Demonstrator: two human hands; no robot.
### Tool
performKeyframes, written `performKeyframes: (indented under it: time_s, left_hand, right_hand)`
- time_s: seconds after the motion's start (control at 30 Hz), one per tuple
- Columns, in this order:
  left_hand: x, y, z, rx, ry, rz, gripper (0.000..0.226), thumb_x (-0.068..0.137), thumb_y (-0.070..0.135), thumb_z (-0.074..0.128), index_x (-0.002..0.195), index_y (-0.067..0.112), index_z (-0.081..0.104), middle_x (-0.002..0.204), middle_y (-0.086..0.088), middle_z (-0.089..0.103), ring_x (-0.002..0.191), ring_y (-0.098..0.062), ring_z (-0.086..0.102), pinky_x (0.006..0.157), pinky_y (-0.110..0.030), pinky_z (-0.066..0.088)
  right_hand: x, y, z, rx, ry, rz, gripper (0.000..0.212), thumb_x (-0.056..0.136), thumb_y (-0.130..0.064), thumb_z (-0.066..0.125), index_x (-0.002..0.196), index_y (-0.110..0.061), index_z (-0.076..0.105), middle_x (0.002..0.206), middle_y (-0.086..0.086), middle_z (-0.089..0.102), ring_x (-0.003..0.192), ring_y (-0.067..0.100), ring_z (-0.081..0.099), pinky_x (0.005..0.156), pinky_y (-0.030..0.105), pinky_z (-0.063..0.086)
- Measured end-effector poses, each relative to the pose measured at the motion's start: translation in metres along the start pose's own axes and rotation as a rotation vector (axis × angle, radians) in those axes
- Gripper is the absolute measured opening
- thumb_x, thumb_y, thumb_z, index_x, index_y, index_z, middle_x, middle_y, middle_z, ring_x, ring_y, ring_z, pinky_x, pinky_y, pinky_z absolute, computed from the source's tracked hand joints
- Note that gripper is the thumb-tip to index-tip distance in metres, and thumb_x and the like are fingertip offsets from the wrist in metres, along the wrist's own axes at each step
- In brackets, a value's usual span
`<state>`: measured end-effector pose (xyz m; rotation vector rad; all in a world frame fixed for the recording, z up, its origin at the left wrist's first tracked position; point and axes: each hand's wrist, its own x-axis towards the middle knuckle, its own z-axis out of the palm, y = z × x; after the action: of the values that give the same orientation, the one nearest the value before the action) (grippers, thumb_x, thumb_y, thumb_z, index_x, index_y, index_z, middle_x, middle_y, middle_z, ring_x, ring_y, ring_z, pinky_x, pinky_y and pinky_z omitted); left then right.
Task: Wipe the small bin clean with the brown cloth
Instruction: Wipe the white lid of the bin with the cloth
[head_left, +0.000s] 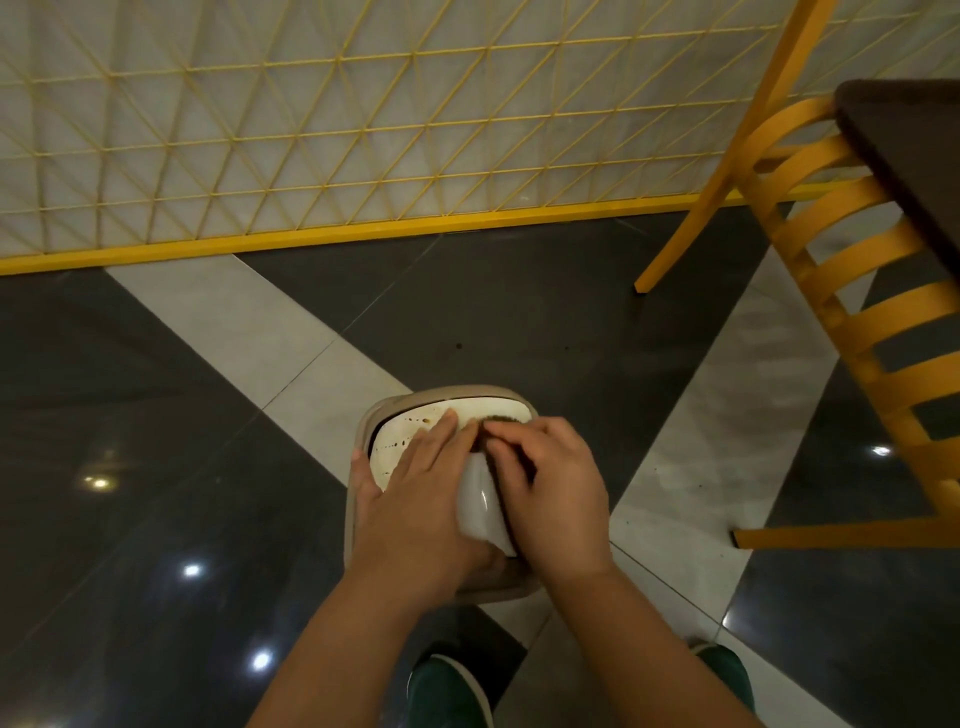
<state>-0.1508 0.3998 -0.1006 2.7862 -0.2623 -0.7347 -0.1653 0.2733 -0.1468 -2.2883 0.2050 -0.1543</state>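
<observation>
The small bin (395, 402) is beige with a white swing lid and stands on the floor just in front of my feet. Brown specks and a smear mark the lid's far edge. My left hand (415, 488) lies flat on the lid, thumb hooked over the bin's left rim. My right hand (550, 488) presses on the lid's right side with curled fingers. A dark brown patch (501, 415) shows past the fingertips, likely the brown cloth; most of it is hidden and blurred.
A yellow wooden chair (852, 291) stands at the right, next to a dark table corner (904, 135). A yellow lattice screen (311, 130) runs across the back. The floor is glossy dark and light tile. My green shoes (447, 691) are below.
</observation>
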Motion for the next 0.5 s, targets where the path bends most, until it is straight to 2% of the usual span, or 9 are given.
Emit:
performKeyframes:
  time_s: [0.13,0.2,0.27,0.4,0.5]
  left_hand:
    - [-0.001,0.000,-0.001,0.013,-0.009,-0.005,0.113,0.070,0.062,0.066,0.148,0.039,-0.013,0.157,0.016,-0.014,0.146,-0.009,-0.010,0.110,-0.055,-0.018]
    - [-0.001,-0.001,0.000,0.018,-0.001,-0.010,0.113,0.071,0.061,0.068,0.147,0.040,-0.013,0.157,0.017,-0.014,0.146,-0.009,-0.010,0.110,-0.054,-0.019]
    - [0.000,-0.003,0.001,0.013,-0.002,-0.012,0.113,0.070,0.060,0.068,0.147,0.041,-0.012,0.157,0.018,-0.014,0.146,-0.008,-0.009,0.110,-0.054,-0.019]
    - [0.001,-0.005,0.002,-0.045,0.022,0.001,0.108,0.070,0.060,0.068,0.148,0.044,-0.006,0.157,0.021,-0.011,0.146,-0.003,-0.008,0.111,-0.052,-0.018]
    - [0.001,-0.004,0.004,-0.032,0.034,0.001,0.112,0.066,0.066,0.066,0.148,0.044,-0.008,0.157,0.021,-0.011,0.145,-0.003,-0.007,0.110,-0.051,-0.019]
  right_hand:
    - [0.013,0.004,-0.001,0.307,0.057,0.308,0.017,0.092,-0.031,0.058,0.095,-0.049,0.060,0.099,-0.024,0.054,0.094,-0.002,0.055,0.085,0.015,0.045]
    - [0.000,0.005,-0.005,0.333,0.059,0.402,0.020,0.092,-0.030,0.058,0.093,-0.050,0.057,0.100,-0.025,0.054,0.093,-0.004,0.055,0.089,0.019,0.047]
    - [-0.022,0.005,-0.007,0.265,0.030,0.346,0.021,0.091,-0.030,0.058,0.099,-0.050,0.058,0.102,-0.025,0.053,0.095,-0.004,0.054,0.088,0.014,0.045]
    - [-0.032,-0.001,-0.005,0.076,-0.008,0.054,0.022,0.089,-0.037,0.055,0.107,-0.042,0.066,0.098,-0.027,0.050,0.093,-0.003,0.054,0.078,0.010,0.044]
    - [0.003,-0.006,0.000,0.128,0.014,0.144,0.018,0.091,-0.035,0.057,0.106,-0.037,0.068,0.098,-0.019,0.054,0.091,0.000,0.054,0.078,0.011,0.041]
